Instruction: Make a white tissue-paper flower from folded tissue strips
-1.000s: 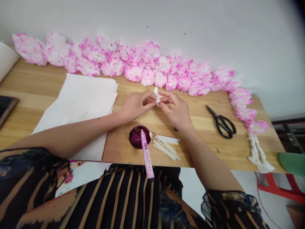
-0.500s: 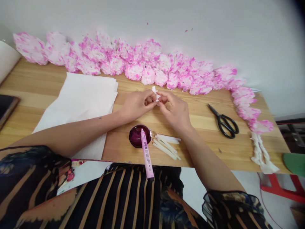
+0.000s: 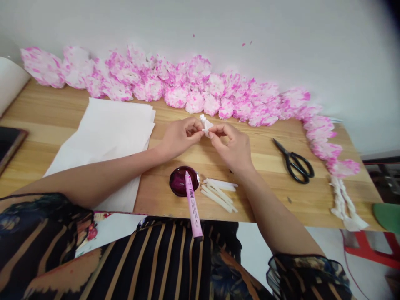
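Note:
A small piece of crumpled white paper (image 3: 206,123) is pinched between my two hands above the middle of the table. My left hand (image 3: 183,137) grips its left side with thumb and forefinger, and my right hand (image 3: 231,143) grips its lower right side. Just below my hands, a pink marker (image 3: 193,208) rests across a dark purple dish (image 3: 179,181), its lower end past the table edge. Several thin white sticks (image 3: 218,193) lie right of the dish. Flat white paper sheets (image 3: 115,125) are partly under my left forearm.
Pink and white paper flowers (image 3: 193,83) run along the wall and down the right side, ending in twisted white paper (image 3: 343,202). Black scissors (image 3: 295,162) lie at the right. A dark phone-like object (image 3: 11,143) and a white roll (image 3: 11,83) are at the left.
The white piece has tilted and more of it shows between my fingers. My hands have moved slightly apart, while the whole view has shifted a little.

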A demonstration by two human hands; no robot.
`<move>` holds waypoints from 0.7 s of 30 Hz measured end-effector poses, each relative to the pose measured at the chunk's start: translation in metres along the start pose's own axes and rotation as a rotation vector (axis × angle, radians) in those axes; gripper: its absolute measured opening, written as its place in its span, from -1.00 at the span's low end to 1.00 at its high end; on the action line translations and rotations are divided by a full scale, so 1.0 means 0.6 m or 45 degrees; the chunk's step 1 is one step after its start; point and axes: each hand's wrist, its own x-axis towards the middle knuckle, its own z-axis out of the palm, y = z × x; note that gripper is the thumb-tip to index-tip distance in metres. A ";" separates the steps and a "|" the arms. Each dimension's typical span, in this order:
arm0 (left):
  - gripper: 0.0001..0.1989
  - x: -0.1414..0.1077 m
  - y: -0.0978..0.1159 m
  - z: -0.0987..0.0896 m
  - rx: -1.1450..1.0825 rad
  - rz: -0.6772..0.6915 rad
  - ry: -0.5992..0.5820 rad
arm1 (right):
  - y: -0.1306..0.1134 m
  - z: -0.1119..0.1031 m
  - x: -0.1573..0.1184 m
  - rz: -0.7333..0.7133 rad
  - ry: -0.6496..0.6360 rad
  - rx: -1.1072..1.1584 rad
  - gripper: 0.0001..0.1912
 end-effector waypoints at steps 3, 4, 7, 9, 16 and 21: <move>-0.87 -0.001 0.002 0.000 -0.006 -0.015 -0.009 | 0.002 0.000 0.001 -0.079 -0.023 -0.122 -0.89; -0.87 -0.002 0.003 0.001 0.001 -0.023 -0.017 | 0.003 0.000 0.001 -0.100 -0.029 -0.155 -0.89; -0.87 -0.003 0.005 0.001 0.030 -0.033 -0.049 | 0.006 0.000 0.001 -0.135 -0.043 -0.198 -0.87; -0.87 -0.003 0.005 0.001 0.040 -0.028 -0.071 | 0.008 0.000 0.001 -0.143 -0.047 -0.196 -0.87; -0.88 -0.003 0.008 -0.001 -0.001 -0.026 -0.104 | 0.009 -0.001 0.001 -0.174 -0.047 -0.181 -0.83; -0.86 -0.002 0.006 -0.002 0.032 -0.044 -0.085 | 0.011 0.001 0.001 -0.224 -0.032 -0.157 -0.85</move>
